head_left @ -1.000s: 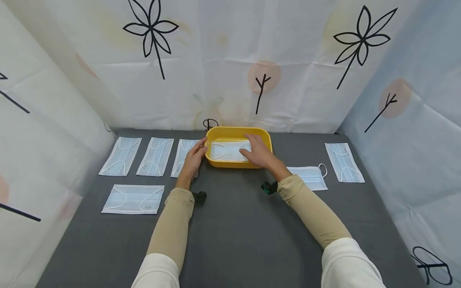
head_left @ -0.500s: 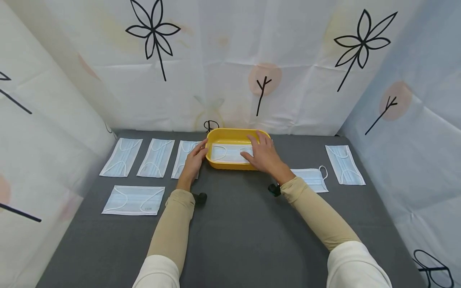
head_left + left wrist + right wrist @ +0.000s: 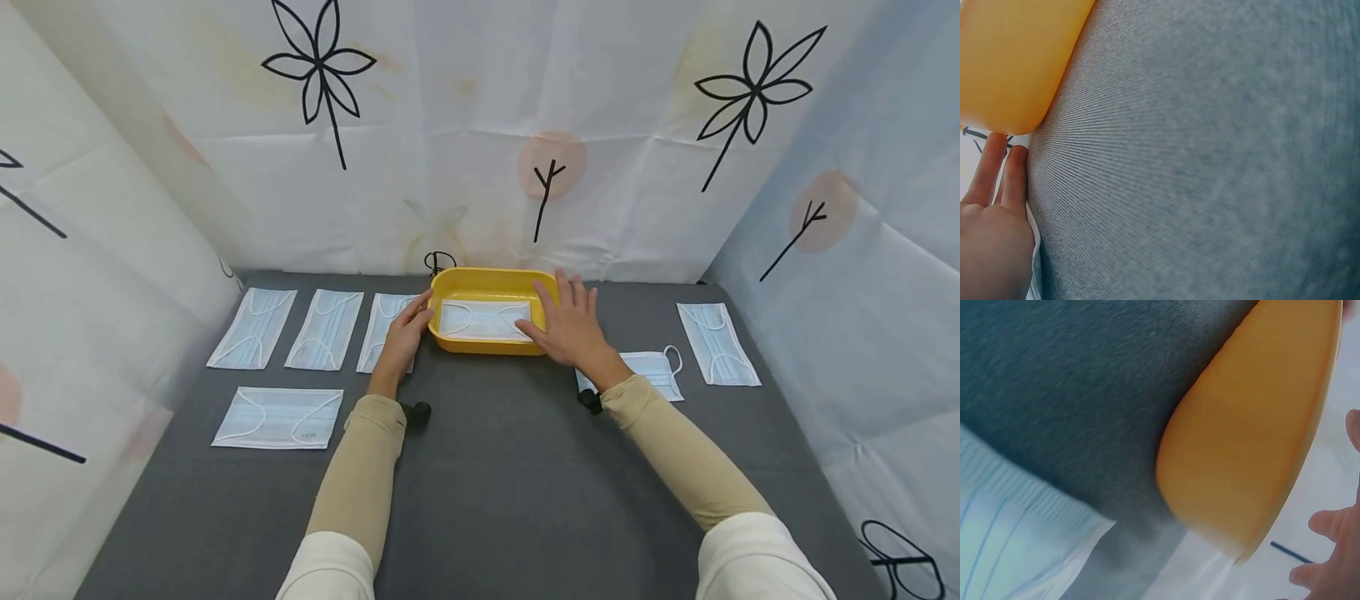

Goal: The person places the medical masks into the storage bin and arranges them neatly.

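Note:
A yellow plastic tub (image 3: pixel 487 346) stands at the back of the table, with a face mask (image 3: pixel 480 320) lying flat inside it. My left hand (image 3: pixel 403 337) rests against the tub's left side, its fingers extended; the left wrist view shows fingertips by the tub's wall. Spread fingers of my right hand (image 3: pixel 576 329) hover over the tub's right edge, holding nothing. Whether they touch the rim is unclear. Under my right wrist another face mask (image 3: pixel 654 372) lies partly hidden. Behind my left hand a third mask (image 3: pixel 384 327) is partly covered.
Two masks stand upright in line at the back left, one being the outer mask (image 3: pixel 252 328). A sideways mask (image 3: pixel 277 418) lies nearer me. At the far right is another mask (image 3: pixel 718 344). Printed white curtains (image 3: pixel 480 183) enclose the grey table (image 3: pixel 495 483).
My right hand has drawn back to the right, off the mask in the tub, and its fingers have spread. The left hand has stayed beside the tub.

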A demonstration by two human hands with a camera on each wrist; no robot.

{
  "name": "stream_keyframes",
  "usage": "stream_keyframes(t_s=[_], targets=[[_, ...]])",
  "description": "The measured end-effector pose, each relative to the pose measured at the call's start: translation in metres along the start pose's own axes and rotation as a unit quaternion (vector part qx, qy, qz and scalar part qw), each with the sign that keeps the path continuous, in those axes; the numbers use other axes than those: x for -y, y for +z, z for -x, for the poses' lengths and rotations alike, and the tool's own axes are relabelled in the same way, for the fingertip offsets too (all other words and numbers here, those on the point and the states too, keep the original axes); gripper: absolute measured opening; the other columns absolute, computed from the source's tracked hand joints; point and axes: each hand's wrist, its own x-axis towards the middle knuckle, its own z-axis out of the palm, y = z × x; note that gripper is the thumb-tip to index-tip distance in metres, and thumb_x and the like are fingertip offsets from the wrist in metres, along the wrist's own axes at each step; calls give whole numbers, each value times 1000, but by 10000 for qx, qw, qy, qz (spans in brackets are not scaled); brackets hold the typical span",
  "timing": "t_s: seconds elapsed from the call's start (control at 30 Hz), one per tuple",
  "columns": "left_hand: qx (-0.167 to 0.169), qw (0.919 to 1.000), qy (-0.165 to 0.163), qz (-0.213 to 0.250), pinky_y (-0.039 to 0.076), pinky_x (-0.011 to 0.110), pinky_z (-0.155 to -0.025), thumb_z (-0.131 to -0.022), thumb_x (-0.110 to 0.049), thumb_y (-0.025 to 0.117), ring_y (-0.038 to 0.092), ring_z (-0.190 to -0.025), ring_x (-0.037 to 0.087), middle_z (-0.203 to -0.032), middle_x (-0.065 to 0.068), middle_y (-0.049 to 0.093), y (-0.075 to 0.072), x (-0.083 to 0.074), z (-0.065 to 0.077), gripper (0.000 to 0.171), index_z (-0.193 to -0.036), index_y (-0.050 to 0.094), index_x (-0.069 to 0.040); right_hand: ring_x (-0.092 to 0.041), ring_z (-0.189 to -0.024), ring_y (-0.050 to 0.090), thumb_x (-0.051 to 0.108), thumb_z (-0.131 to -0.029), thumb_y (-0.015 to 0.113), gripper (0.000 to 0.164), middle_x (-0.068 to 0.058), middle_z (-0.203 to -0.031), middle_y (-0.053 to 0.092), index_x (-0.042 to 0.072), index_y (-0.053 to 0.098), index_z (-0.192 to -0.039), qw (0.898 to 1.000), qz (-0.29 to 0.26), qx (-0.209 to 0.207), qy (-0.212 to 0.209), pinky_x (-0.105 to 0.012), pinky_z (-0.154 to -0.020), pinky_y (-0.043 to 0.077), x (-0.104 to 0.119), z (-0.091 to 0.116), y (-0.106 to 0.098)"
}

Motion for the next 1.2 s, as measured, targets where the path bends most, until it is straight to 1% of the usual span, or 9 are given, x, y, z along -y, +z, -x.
stream_keyframes(t_s=[0.2, 0.37, 0.53, 0.67, 0.83, 0.97, 1.1, 1.2], targets=[[-8, 10000, -10, 27, 32, 41, -126, -105, -39, 55, 42, -148, 19, -159, 1, 46, -1, 2, -1, 44, -148, 51, -44, -50, -157, 1, 65, -101, 44, 81, -22, -171, 2, 21, 18, -164, 9999, -13, -103, 68, -73, -123, 3, -13, 8, -2], [-46, 10000, -53, 49, 32, 42, -126, -104, -40, 56, 42, -148, 18, -159, -1, 47, 0, 2, -1, 43, -147, 52, -44, -52, -156, 2, 63, -101, 45, 83, -24, -170, 4, 18, 19, -165, 9998, 58, -160, 142, -74, -122, 5, -24, 16, -3], [-22, 10000, -20, 69, 34, 42, -125, -104, -39, 55, 42, -147, 18, -158, 0, 47, 0, 1, -1, 43, -147, 52, -43, -53, -156, 2, 63, -100, 47, 84, -25, -170, 6, 14, 21, -164, 9992, 76, -157, 359, -75, -122, 4, -36, 25, -5], [-25, 10000, -18, 72, 34, 41, -125, -105, -38, 55, 43, -146, 18, -158, 0, 47, 0, 1, -1, 43, -147, 52, -43, -53, -155, 0, 62, -101, 48, 85, -25, -170, 3, 13, 19, -164, 9987, 30, -125, 502, -75, -122, 2, -48, 31, -6], [-34, 10000, -57, 45, 33, 41, -125, -104, -39, 56, 43, -146, 18, -158, 0, 47, 0, 2, -3, 43, -147, 52, -43, -55, -155, 0, 65, -100, 44, 87, -26, -170, 0, 13, 16, -164, 9975, -35, -69, 704, -76, -120, 1, -63, 38, -8], [-36, 10000, -45, 2, 33, 41, -125, -104, -39, 55, 43, -146, 19, -158, 0, 47, 1, 2, -3, 43, -147, 52, -43, -58, -153, 2, 67, -100, 43, 89, -30, -169, 2, 11, 17, -164, 9965, -52, -104, 829, -78, -119, 1, -73, 43, -8], [-65, 10000, -64, -41, 33, 42, -126, -104, -40, 55, 42, -147, 19, -159, -1, 46, 1, 1, -2, 44, -147, 51, -44, -60, -152, 4, 63, -100, 47, 88, -32, -167, 6, 9, 19, -163, 9957, -101, -186, 897, -79, -118, 4, -81, 51, -7], [-87, 9999, -66, -67, 33, 42, -126, -104, -41, 56, 42, -147, 19, -158, -1, 47, 0, 1, -2, 44, -147, 51, -45, -61, -151, 3, 61, -100, 49, 88, -33, -167, 6, 7, 19, -163, 9953, -216, -182, 929, -80, -117, 4, -87, 58, -7]])
